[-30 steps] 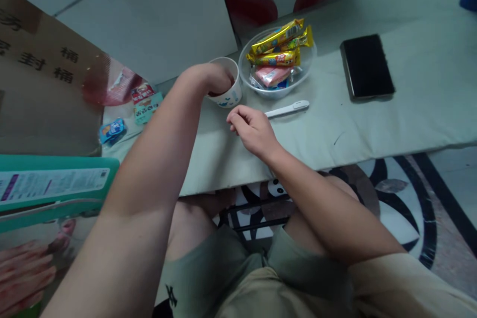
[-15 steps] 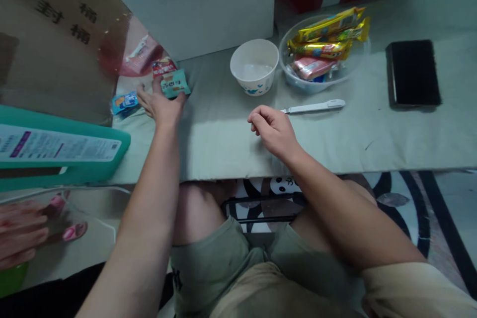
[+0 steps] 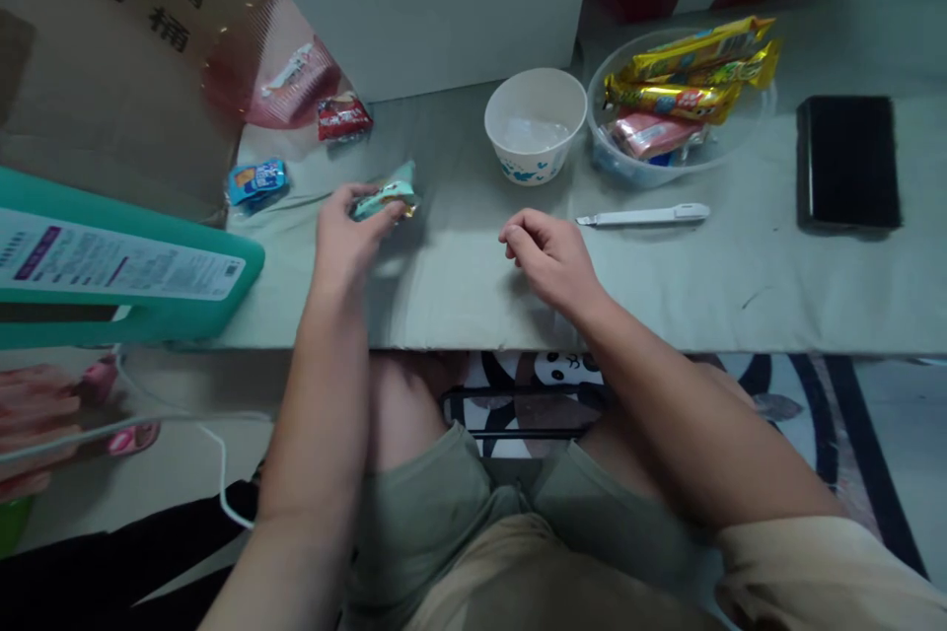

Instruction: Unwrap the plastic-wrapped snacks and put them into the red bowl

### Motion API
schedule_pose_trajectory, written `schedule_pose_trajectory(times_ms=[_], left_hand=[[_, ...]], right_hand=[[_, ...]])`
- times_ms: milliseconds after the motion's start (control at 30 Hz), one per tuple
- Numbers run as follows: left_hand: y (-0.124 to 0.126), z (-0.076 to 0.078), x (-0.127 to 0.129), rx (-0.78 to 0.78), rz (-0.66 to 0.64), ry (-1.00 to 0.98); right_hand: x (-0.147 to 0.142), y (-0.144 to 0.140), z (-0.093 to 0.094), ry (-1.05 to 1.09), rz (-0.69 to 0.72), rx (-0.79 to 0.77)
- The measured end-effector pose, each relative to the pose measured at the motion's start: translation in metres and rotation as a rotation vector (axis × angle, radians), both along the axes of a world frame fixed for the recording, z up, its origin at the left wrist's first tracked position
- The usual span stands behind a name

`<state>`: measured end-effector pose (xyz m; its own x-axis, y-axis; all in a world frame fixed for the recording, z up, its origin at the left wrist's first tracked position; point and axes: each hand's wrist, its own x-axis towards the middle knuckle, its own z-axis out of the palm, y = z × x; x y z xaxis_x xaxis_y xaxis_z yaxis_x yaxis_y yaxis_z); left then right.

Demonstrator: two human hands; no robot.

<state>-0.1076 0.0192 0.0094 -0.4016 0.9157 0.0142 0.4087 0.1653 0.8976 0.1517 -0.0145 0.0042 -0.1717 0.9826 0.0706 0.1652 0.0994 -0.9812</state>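
My left hand [image 3: 346,242] pinches a teal snack packet [image 3: 392,192] between thumb and fingers, just above the table. My right hand [image 3: 551,254] rests loosely curled on the table, with nothing visible in it. Right beside that hand lies a white utility knife [image 3: 643,215], its short blade pointing left toward my knuckles. Behind it stands a white paper bowl [image 3: 534,133] with blue prints and something clear at its bottom. A red snack packet [image 3: 344,116] and a blue snack packet [image 3: 256,180] lie beyond my left hand.
A clear plastic bowl [image 3: 759,133] holds yellow-wrapped bars [image 3: 685,101] and a pink packet. A black box-shaped object [image 3: 847,163] lies at the right. A pink container [image 3: 285,84], cardboard box [image 3: 148,49] and teal jug [image 3: 214,286] stand left. Another person's hand [image 3: 36,419] shows lower left.
My left hand has taken hold of the teal packet and drawn it rightward and nearer, away from the red one. My right hand has stayed in place. The view has shifted slightly left.
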Motion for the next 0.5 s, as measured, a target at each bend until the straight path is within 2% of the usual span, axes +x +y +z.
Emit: schedule_pose_trajectory(times_ms=[67,133,233,300,400,500], left_hand=[[-0.025,0.009,0.021,-0.034,-0.118,-0.364],[-0.041,0.015,0.045,-0.149,-0.291,-0.606],[-0.045,0.012,0.079,-0.309,-0.553,-0.716],[-0.041,0.006,0.097,-0.348,-0.664,-0.724],[-0.033,-0.007,0.115,-0.312,-0.685,-0.734],[-0.03,-0.021,0.127,-0.224,-0.57,-0.681]], right_hand=[[0.003,-0.003,0.001,0.055,-0.001,0.022],[0.006,-0.006,0.0,0.152,0.007,0.032],[0.012,-0.006,-0.006,0.275,0.008,-0.018],[0.018,-0.005,-0.011,0.285,-0.042,-0.059],[0.034,-0.007,-0.011,0.177,-0.133,-0.05],[0.056,-0.02,0.001,0.022,-0.22,0.048]])
